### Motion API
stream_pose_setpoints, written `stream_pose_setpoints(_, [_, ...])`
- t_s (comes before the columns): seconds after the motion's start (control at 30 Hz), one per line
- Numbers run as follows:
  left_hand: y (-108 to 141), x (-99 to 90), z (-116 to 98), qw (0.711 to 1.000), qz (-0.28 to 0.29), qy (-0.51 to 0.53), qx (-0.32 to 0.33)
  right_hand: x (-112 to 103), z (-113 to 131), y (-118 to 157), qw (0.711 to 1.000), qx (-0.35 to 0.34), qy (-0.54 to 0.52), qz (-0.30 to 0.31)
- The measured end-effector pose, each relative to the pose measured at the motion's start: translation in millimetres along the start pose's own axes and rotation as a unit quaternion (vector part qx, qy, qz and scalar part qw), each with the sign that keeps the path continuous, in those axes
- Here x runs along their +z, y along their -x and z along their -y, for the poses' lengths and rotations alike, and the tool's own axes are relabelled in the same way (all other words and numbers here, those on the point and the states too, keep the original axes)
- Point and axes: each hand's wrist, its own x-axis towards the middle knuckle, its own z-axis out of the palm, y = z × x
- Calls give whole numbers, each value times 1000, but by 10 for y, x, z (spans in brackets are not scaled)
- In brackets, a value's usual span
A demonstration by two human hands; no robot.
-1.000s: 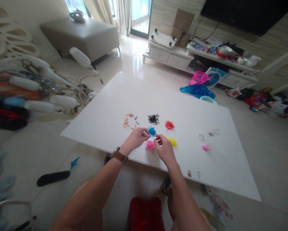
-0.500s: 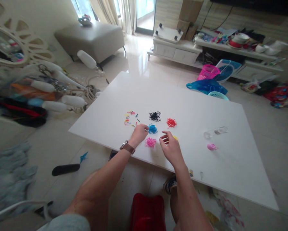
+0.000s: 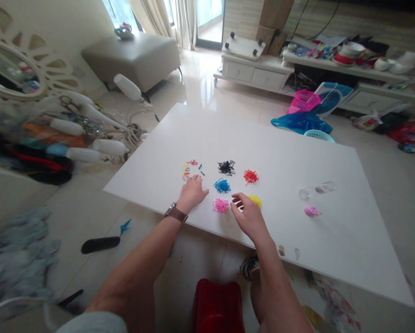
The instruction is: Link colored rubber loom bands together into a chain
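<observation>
My left hand (image 3: pixel 192 192), with a brown-strapped watch on its wrist, is over the near edge of a loose scatter of mixed-colour rubber bands (image 3: pixel 192 163). Its fingers are spread and point away from me. To its right lie a blue rubber band pile (image 3: pixel 222 186) and a pink rubber band pile (image 3: pixel 220 206). My right hand (image 3: pixel 245 212) hovers beside the pink pile, fingers half curled and apart, nothing visible in them. It partly covers a yellow rubber band pile (image 3: pixel 255 200). Farther back are a black pile (image 3: pixel 226 167) and a red pile (image 3: pixel 251 176).
The white table (image 3: pixel 280 148) also carries a clear container (image 3: pixel 326 187), a round clear piece (image 3: pixel 305 194) and a pink object (image 3: pixel 311 211) at right. Two small flat items lie by the near edge. A red stool (image 3: pixel 217 305) stands below; a white lamp frame is at left.
My left hand has moved left from the blue pile to the mixed scatter, and its pinched fingers have spread. My right hand has stayed nearly in place.
</observation>
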Motion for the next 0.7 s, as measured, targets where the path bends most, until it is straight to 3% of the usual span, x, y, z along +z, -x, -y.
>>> stream_pose_setpoints(0.13, [16,-58,229,998,39,-49,-28,36,30,-6,1000,-3,13,11])
stream_pose_setpoints(0.33, [10,-58,485,994,78,-71,-7,91,72,-33,999,-16,18,22])
stream_pose_setpoints(0.7, [40,-140,546,993,99,-65,6,193,133,-51,998,-37,41,38])
